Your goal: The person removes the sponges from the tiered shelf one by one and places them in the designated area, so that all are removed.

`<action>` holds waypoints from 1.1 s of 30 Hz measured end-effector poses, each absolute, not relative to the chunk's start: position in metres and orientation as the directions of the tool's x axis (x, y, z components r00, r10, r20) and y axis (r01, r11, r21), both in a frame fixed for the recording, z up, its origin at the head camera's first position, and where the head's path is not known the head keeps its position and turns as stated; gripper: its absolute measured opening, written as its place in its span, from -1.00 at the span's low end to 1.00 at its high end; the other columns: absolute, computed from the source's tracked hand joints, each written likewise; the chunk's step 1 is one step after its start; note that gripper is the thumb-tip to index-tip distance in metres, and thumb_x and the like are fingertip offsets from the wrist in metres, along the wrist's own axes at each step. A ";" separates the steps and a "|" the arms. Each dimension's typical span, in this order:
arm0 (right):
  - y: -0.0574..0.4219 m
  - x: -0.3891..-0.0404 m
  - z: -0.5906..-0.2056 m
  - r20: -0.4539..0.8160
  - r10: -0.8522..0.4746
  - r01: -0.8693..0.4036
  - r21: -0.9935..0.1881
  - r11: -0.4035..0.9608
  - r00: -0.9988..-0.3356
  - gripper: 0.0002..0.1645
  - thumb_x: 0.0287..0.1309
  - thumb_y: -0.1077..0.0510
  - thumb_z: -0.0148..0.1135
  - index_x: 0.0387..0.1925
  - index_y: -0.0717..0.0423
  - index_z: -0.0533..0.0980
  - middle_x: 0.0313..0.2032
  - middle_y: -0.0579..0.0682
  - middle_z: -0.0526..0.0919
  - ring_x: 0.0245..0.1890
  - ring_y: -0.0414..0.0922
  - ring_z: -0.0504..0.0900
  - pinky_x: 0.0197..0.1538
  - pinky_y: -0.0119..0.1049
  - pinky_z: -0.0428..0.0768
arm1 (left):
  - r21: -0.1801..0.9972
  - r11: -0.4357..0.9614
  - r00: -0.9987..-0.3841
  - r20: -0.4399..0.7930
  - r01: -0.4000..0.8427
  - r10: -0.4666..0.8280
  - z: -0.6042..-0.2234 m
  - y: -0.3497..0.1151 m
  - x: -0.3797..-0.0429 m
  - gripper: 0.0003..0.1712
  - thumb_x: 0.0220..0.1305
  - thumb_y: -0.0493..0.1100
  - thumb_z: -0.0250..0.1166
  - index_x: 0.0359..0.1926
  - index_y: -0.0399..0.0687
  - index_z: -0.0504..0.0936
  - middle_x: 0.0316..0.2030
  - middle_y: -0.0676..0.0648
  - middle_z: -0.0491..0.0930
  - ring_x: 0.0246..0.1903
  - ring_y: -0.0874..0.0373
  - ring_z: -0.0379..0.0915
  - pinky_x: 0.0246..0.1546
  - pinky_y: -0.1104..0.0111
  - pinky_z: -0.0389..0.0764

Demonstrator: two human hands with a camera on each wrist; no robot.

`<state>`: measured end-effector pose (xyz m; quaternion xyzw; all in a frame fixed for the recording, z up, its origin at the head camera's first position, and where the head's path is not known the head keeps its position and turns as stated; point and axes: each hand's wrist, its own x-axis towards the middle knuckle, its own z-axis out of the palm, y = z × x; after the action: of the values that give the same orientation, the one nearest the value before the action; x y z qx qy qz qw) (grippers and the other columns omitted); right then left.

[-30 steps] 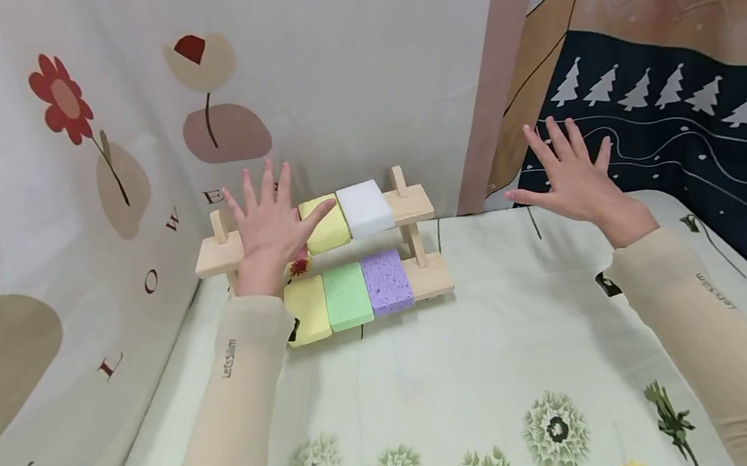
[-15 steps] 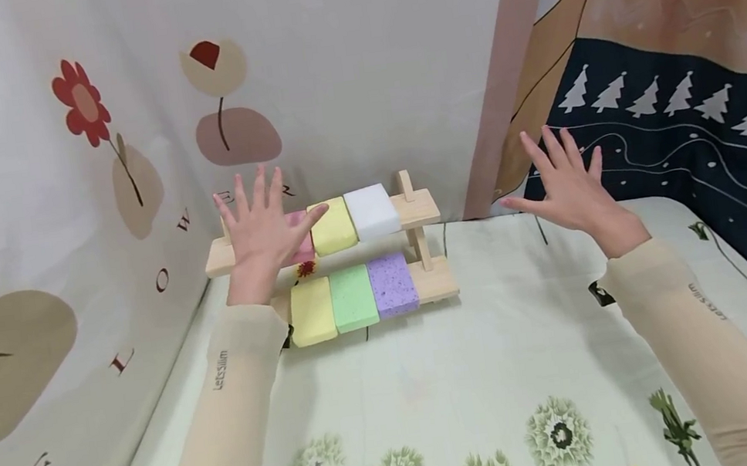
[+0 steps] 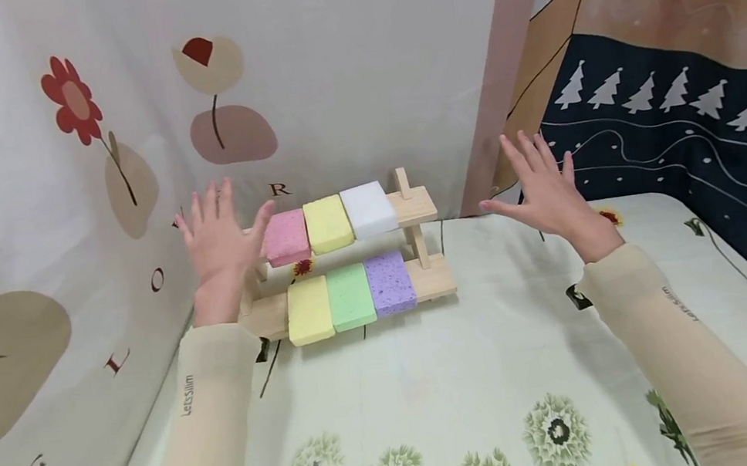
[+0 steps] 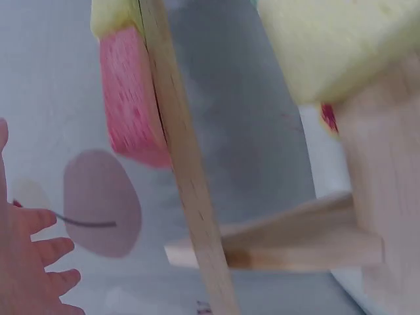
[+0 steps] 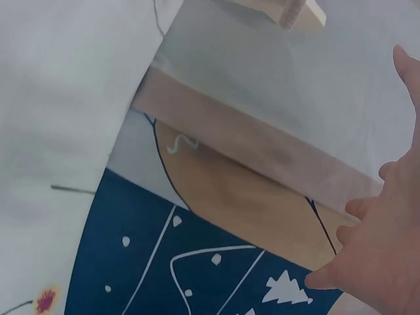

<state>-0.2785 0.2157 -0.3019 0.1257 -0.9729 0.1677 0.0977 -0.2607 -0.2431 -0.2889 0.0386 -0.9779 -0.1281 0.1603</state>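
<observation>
A two-tier wooden rack (image 3: 432, 276) stands at the back left of the table. Its upper shelf bears a pink sponge (image 3: 286, 237), a yellow sponge (image 3: 328, 224) and a white sponge (image 3: 369, 209). On the lower shelf lie a second yellow sponge (image 3: 309, 310), a green sponge (image 3: 350, 296) and a purple sponge (image 3: 390, 284). My left hand (image 3: 221, 244) is raised with fingers spread, in front of the rack's left end and hiding part of it. Out to the right of the rack, my right hand (image 3: 546, 192) is also raised, fingers spread. Both hands hold nothing.
A pale green cloth (image 3: 435, 389) printed with dandelions covers the table. Printed fabric walls (image 3: 354, 72) rise behind and at the left, and a dark tree-patterned panel (image 3: 684, 140) hangs at the right.
My left hand has shifted left and slightly down, uncovering the pink sponge and the lower shelf's left part. My right hand has moved a little left. The sponges stay in place.
</observation>
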 end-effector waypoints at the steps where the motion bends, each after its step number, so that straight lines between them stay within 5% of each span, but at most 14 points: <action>1: 0.214 -0.279 -0.302 0.235 -0.214 -0.281 -0.304 0.910 -0.948 0.28 0.16 -0.46 0.16 0.60 -0.17 -0.35 0.60 0.14 -0.37 0.59 0.22 -0.42 0.42 0.49 -0.44 | 0.277 0.960 -0.942 0.310 -0.040 -0.129 -0.289 -0.248 -0.259 0.14 0.26 0.66 -0.42 0.60 0.04 -0.27 0.61 -0.16 -0.31 0.58 -0.25 -0.45 0.49 -0.24 -0.49; 12: 0.200 -0.281 -0.306 0.246 -0.237 -0.312 -0.329 0.891 -0.940 0.27 0.17 -0.39 0.22 0.60 -0.16 -0.33 0.61 0.15 -0.29 0.60 0.17 -0.38 0.44 0.47 -0.41 | 0.374 0.924 -0.911 0.348 -0.084 -0.224 -0.307 -0.292 -0.246 -0.03 0.45 0.46 -0.34 0.58 -0.11 -0.10 0.58 -0.24 -0.07 0.56 -0.24 -0.20 0.56 -0.13 -0.31; 22: 0.189 -0.284 -0.315 0.248 -0.229 -0.308 -0.349 0.885 -0.941 0.27 0.16 -0.35 0.28 0.60 -0.12 -0.27 0.61 0.12 -0.25 0.61 0.15 -0.32 0.47 0.43 -0.36 | 0.431 0.896 -0.904 0.332 -0.108 -0.268 -0.323 -0.309 -0.241 -0.11 0.49 0.39 -0.27 0.59 -0.04 -0.08 0.58 -0.19 -0.04 0.57 -0.19 -0.21 0.57 -0.08 -0.29; 33: 0.177 -0.286 -0.325 0.273 -0.258 -0.352 -0.392 0.850 -0.927 0.25 0.14 -0.30 0.33 0.60 -0.05 -0.18 0.60 0.14 -0.13 0.61 0.15 -0.21 0.51 0.39 -0.28 | 0.523 0.836 -0.874 0.314 -0.166 -0.370 -0.344 -0.310 -0.232 -0.20 0.49 0.32 -0.15 0.57 0.07 0.04 0.56 -0.14 0.07 0.50 -0.24 0.03 0.46 -0.16 0.10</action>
<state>-0.2856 0.1774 -0.3248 0.1594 -0.9560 0.2225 0.1056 -0.2324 -0.3100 -0.3437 0.1430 -0.9358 -0.2478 0.2058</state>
